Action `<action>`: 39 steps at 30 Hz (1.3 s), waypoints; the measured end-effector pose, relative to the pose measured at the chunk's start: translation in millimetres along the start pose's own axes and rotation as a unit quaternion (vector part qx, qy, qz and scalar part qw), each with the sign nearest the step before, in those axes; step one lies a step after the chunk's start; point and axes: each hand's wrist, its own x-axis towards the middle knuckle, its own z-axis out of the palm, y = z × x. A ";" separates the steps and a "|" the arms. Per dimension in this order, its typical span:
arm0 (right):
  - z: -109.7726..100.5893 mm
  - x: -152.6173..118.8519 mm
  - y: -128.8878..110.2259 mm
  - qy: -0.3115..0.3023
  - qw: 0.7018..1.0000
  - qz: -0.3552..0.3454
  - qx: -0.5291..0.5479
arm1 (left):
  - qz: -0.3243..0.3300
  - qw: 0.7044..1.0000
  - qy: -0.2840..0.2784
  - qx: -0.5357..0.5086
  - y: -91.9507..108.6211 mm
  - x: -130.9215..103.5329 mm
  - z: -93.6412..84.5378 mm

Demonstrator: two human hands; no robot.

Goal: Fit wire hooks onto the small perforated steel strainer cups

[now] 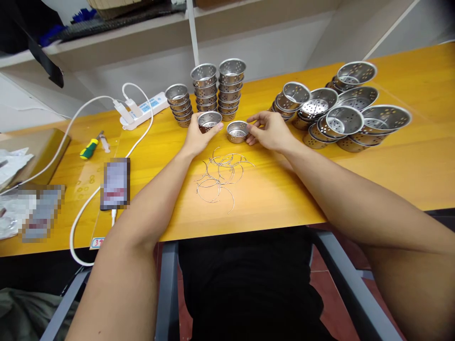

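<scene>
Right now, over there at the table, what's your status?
Left fingers around a perforated cup. Right fingers at a second cup. Thin curved wires loose on the near side; cup stacks close behind.

Cups (236,138) silver, hole-dotted; wires (220,183) silver-grey; tabletop (280,199) orange-yellow; screwdriver handle (88,149) green and yellow; cable (72,237) white.

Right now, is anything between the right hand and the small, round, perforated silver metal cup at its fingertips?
Nothing visible: the right hand is at the right side of the cup. The thin, curved silver wires lie aside, nearer the camera.
</scene>
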 end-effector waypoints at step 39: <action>0.2 -40.6 -44.7 -0.197 0.911 -0.347 -0.103 | 0.028 0.999 -0.022 0.010 -11.8 1.9 -0.7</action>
